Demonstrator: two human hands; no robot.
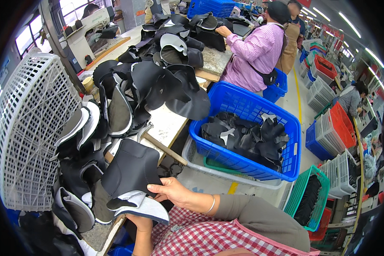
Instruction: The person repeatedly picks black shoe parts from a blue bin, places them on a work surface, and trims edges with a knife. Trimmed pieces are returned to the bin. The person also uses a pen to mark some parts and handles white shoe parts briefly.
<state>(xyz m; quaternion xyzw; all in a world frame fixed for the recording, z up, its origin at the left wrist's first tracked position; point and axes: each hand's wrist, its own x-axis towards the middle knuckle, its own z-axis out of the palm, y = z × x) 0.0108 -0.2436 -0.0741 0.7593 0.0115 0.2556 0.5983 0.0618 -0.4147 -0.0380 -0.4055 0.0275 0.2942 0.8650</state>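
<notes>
A black boot upper [132,168] with a white and grey lining is held in front of me over the near end of the bench. My right hand [170,190] pinches its right edge, thumb on top. From below, my left hand [140,222] grips the lower lining flap, its fingertips hidden under the piece. Just beyond the upper, a hammer [166,149] with a wooden handle lies across the bench edge. Stacked uppers [79,170] with pale linings stand close on the left, and a pile of black uppers [158,81] covers the bench farther off.
A blue basket [247,164] of black pieces stands right of the bench, on a pale crate [192,160]. A white plastic crate [30,132] leans at the left. Beyond, a person in a checked shirt [254,55] reaches into the pile. Green basket [292,200] and stacked crates line the right.
</notes>
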